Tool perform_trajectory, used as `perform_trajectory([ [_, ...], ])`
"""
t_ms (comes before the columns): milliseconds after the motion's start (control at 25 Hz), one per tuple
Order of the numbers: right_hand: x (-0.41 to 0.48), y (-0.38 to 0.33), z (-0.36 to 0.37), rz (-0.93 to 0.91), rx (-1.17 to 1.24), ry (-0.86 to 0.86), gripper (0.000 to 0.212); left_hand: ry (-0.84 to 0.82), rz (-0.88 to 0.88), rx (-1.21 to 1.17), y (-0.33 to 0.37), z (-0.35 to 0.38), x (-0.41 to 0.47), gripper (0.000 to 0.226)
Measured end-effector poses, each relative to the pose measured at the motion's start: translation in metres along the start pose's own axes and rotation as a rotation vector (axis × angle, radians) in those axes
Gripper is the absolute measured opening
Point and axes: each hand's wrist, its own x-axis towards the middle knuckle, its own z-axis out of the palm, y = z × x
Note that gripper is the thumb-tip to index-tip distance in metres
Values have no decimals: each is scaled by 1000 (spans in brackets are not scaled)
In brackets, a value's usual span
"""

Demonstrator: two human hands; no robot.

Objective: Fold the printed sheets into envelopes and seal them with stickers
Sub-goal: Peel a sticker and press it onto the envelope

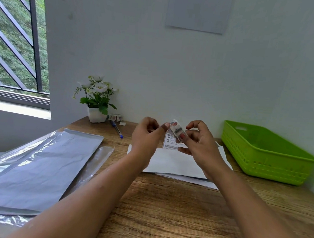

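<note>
**Q:** Sticker: where's it held, and how?

**A:** 1 short sticker strip (176, 130), glossy w/ small printed pics, is held up above the desk between both hands. Its upper end is pinched at the thumb tip of the left hand (147, 137), the other fingers curled in. Its lower end is pinched betw. thumb and a finger of the right hand (197, 144), the remaining fingers loosely bent and spread.

**Q:** Paper?

**A:** 1 white envelope (177, 163), smooth and flat, is laid on the wood-grain desk (163, 214) directly below the hands. 1 printed sheet (169, 143) is seen sticking out at the envelope's far edge, partly hidden by the fingers. 1 more white sheet (190, 180) is seen under the envelope, w/ only its near edge showing.

**Q:** Rest, counted?

**A:** 1 green plastic basket (262, 158), rectangular w/ perforated walls, is set at the right by the wall. At the far left of the desk are 1 pen (116, 129) w/ a blue tip, 1 sticker roll (115, 117) and 1 small white scrap (122, 123). All are grouped near 1 white pot (95, 114) of white flowers. At the near left, grey paper packs (34, 165) in clear crinkly plastic are stacked. At least 2 layers are seen; exact no. can't be told.
</note>
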Motion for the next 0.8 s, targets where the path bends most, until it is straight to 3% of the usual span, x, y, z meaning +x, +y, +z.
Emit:
perform_trajectory([
  [80, 0, 1, -2, -35, -85, -47, 16, 36, 268, 309, 0, -9, 8, 19],
  [160, 0, 0, -3, -101, -195, -75, 16, -132, 465, 586, 2, -15, 12, 18],
  [280, -1, -1, -5, -178, -356, -95, 21, -336, 514, 813, -2, -17, 15, 26],
  [440, -3, 0, -7, -230, -500, -113, 29, -419, 517, 920, -6, -20, 16, 24],
  [800, 1, 1, -5, -249, -622, -131, 36, -493, 467, 736, -8, -19, 19, 15],
])
